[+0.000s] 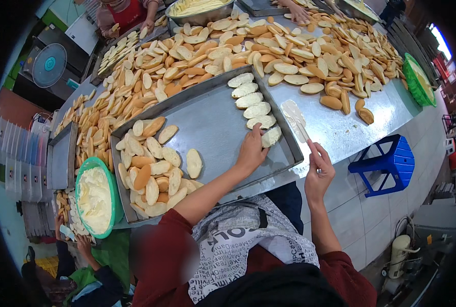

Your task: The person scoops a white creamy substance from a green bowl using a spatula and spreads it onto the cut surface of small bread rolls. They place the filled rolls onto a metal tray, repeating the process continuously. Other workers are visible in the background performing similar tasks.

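Note:
My left hand is inside a large metal baking tray, its fingers and thumb on the near end of a cream-coated bread slice. That slice lies just below a column of several coated slices along the tray's right wall. My right hand grips the thin handle of a spreading knife. Its blade rests in a smear of pale cream on the metal tabletop beside the tray. Uncoated halved bread pieces are heaped at the tray's left end.
Halved breads are heaped across the metal table. A green bowl of cream stands left of the tray; a green basket sits far right. A blue plastic stool is on the floor. Co-workers' hands work around the table.

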The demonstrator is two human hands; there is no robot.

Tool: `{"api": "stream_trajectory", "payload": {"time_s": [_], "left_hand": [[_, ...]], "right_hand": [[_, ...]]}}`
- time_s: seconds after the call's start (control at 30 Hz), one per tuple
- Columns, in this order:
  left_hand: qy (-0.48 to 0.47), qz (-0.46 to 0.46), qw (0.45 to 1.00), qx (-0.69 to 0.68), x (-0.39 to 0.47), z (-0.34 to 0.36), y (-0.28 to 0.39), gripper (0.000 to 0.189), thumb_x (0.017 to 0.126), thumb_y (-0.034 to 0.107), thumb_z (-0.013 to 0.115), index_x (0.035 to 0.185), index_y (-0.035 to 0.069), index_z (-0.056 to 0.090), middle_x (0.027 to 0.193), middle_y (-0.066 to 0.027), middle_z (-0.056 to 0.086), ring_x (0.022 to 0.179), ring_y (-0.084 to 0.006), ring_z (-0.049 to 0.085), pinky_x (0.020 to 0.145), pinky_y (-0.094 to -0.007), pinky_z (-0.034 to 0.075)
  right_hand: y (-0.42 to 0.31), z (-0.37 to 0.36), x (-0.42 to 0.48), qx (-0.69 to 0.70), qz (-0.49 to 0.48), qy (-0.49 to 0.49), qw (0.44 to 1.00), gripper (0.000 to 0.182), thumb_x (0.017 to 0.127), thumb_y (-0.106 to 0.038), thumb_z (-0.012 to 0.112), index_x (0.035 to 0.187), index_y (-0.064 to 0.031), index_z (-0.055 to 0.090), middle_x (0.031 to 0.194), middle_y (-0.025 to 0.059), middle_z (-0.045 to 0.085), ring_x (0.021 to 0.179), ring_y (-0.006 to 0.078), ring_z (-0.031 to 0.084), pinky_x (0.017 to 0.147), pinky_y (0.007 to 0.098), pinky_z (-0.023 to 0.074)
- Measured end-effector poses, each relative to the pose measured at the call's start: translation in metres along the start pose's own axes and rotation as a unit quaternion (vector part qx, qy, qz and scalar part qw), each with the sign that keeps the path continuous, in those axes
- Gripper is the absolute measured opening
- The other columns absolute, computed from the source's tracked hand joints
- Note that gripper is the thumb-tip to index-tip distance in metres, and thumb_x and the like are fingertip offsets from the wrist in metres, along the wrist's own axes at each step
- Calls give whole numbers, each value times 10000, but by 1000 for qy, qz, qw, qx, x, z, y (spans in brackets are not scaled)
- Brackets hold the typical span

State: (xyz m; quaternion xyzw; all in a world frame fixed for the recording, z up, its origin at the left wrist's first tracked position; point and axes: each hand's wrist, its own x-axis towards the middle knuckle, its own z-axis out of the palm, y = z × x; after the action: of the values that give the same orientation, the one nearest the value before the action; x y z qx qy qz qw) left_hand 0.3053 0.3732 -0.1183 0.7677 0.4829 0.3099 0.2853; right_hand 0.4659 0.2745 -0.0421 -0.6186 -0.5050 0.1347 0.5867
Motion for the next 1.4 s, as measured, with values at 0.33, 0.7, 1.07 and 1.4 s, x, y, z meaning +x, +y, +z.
{"api": "stream_trajectory", "payload": {"time_s": [0.33,0.7,1.07,1.4], "left_hand": [[25,37,999,27,13,-7,-7,760,642,-62,707,1282,20,306,1042,-169,538,1010,-353,515,863,-410,438],[86,61,981,162,-14,-71,13,672,673,222,749,1218,13,415,1098,-170,501,1014,-345,477,858,-434,397],[-4,-169,942,291,-91,-151,-43,371,758,221,705,972,25,473,976,-168,556,894,-320,562,758,-409,446],[114,-236,876,-405,-61,-141,3,207,955,236,468,1030,99,333,1034,-93,563,861,-192,590,697,-332,479]], "right_hand": [[-2,3,-2,-6,1,-7,1000,481,788,163,518,1140,-134,657,1036,83,642,829,105,573,680,220,441],[-8,10,-4,37,23,-41,998,307,877,35,529,1148,-59,639,1084,87,634,990,137,566,821,250,423],[-21,34,-9,156,80,-129,976,316,885,13,531,1184,-52,611,1117,85,630,1083,157,543,952,273,378],[-37,45,-20,353,286,-243,857,327,894,-55,542,1219,-48,573,1079,87,643,607,58,340,570,189,332]]}}
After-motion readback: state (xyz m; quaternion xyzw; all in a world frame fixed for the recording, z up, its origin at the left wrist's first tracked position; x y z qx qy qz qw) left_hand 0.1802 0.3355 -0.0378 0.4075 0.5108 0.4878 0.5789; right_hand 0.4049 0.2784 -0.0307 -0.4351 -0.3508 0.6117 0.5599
